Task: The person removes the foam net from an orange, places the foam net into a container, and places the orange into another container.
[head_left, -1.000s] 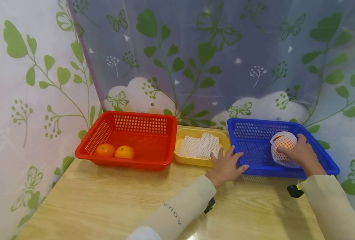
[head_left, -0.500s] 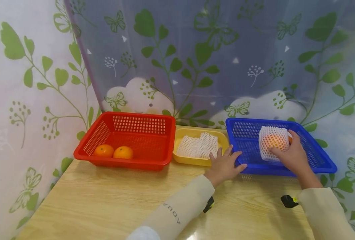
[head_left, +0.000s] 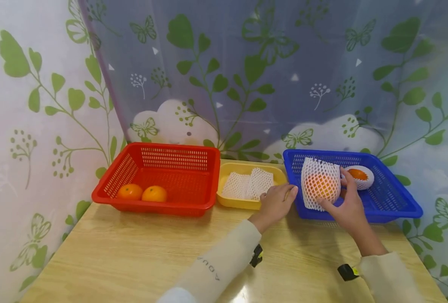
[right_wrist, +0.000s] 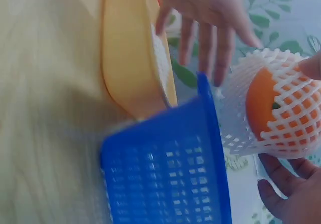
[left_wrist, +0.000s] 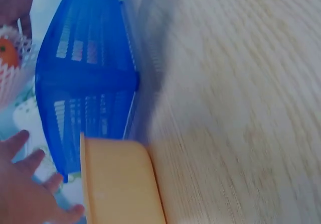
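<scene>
My right hand [head_left: 346, 210] grips an orange [head_left: 322, 188] in a white foam net sleeve, above the left part of the blue basket [head_left: 401, 213]. The net's open end stands up loosely past the fruit; in the right wrist view the orange skin [right_wrist: 261, 101] shows at its mouth. My left hand [head_left: 274, 206] hovers by the gap between the yellow tray [head_left: 242, 204] and the blue basket, holding nothing. Its fingers look straight and spread in the right wrist view. A second netted orange [head_left: 360, 174] lies in the blue basket behind my right hand.
Two bare oranges [head_left: 154, 193] lie in the red basket [head_left: 178, 206] at left. Flattened white foam nets [head_left: 261, 183] rest in the yellow tray. A patterned curtain [head_left: 246, 84] hangs behind the wooden table [head_left: 133, 252].
My right hand has lifted the netted orange and carried it left across the blue basket, uncovering the second one. My left hand has come off the blue basket's rim and turned.
</scene>
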Demonstrator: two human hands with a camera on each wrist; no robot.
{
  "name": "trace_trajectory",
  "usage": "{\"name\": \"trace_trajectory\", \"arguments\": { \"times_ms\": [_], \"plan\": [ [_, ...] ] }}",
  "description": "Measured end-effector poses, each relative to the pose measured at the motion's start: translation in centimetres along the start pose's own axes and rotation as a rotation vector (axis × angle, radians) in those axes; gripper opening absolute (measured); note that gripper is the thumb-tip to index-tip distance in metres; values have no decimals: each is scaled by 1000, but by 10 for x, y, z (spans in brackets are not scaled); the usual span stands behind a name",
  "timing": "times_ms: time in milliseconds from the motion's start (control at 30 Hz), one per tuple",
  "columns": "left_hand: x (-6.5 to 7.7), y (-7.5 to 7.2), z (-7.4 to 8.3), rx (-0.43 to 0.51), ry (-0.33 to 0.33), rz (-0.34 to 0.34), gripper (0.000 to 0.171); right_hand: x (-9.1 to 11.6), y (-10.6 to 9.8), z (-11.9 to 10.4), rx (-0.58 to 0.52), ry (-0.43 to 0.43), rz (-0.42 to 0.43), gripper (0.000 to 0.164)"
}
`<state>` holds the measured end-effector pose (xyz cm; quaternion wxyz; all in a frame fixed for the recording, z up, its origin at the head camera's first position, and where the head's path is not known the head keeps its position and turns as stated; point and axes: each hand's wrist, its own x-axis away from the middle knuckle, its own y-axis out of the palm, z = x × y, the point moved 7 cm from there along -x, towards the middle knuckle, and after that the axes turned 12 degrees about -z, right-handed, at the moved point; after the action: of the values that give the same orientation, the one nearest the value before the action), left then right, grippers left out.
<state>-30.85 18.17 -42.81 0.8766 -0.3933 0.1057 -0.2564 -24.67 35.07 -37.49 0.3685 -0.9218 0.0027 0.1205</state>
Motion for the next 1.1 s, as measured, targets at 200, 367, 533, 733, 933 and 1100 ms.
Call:
{"name": "trace_trajectory", "arguments": {
  "times_ms": [200,367,533,733,933,1100],
  "plan": [
    [6,-18,-11,301,164,-18,56,10,25,-15,-33,-114,34,104],
    [18,-29,-17,475,224,-117,67,13,48,-28,-82,-175,22,108],
    [34,-38,-22,624,323,-214,82,16,70,-41,-124,-220,-11,108],
    [53,-42,-33,721,368,-325,91,17,90,-56,-215,-259,-40,105],
    [74,-42,-55,730,292,-303,74,24,115,-55,-348,-248,-159,100],
    [91,-37,-74,678,245,-320,71,31,136,-55,-554,-294,-232,64]
  ]
}}
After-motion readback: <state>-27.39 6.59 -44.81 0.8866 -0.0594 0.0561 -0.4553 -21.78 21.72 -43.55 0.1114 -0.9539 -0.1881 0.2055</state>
